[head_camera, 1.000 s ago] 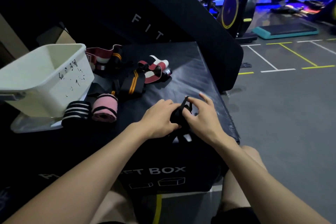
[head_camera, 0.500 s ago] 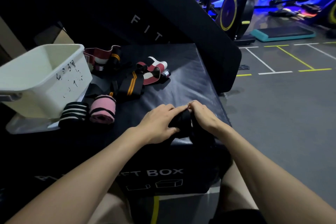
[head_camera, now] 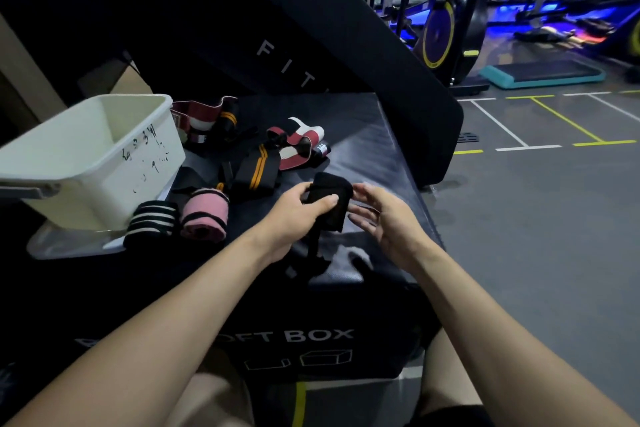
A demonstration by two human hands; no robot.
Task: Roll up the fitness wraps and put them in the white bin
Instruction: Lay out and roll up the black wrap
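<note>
My left hand (head_camera: 296, 215) grips a black rolled wrap (head_camera: 330, 199), lifted above the black soft box (head_camera: 374, 156); a loose strap end hangs below it. My right hand (head_camera: 389, 222) is beside the roll with fingers spread and relaxed, its fingertips near or touching the wrap's right edge. The white bin (head_camera: 90, 156) stands at the left, tilted on a clear lid. A rolled pink wrap (head_camera: 206, 213) and a rolled black-and-white striped wrap (head_camera: 152, 224) lie next to the bin. Unrolled wraps, one black with orange stripes (head_camera: 256, 170) and one red and white (head_camera: 301, 146), lie behind.
A large black pad (head_camera: 311, 45) leans behind the box. The box's right edge drops to the grey gym floor (head_camera: 536, 218). Exercise machines (head_camera: 446, 31) and a teal step platform (head_camera: 540, 74) stand far right.
Both hands rose from the box's front edge. The left hand lifted the black roll up; the right hand let go and opened beside it.
</note>
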